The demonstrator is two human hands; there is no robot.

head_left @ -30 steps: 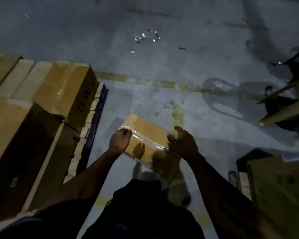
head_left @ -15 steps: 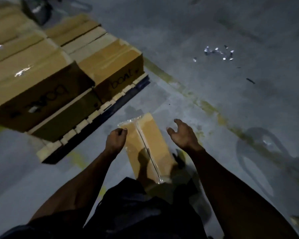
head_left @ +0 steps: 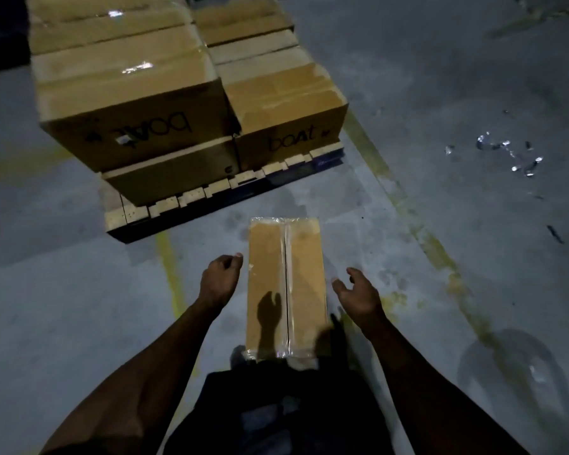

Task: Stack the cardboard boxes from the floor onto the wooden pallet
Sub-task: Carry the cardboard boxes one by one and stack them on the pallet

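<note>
Upper left of frame: wooden pallet [head_left: 138, 213] on the floor [head_left: 46, 290], loaded with stacked cardboard boxes [head_left: 128, 93], two faces printed "boat". Lower centre: single cardboard box [head_left: 286, 287] lying flat on the floor, just in front of the pallet; long, narrow, brown, clear tape along its centre seam and over both ends. Left hand [head_left: 219, 282] just beside its left edge, grip loosely curled, holding nothing. Right hand [head_left: 358, 295] beside the right edge, grip released, fingers spread. Far right: shiny scraps [head_left: 506, 156] on the floor.
</note>
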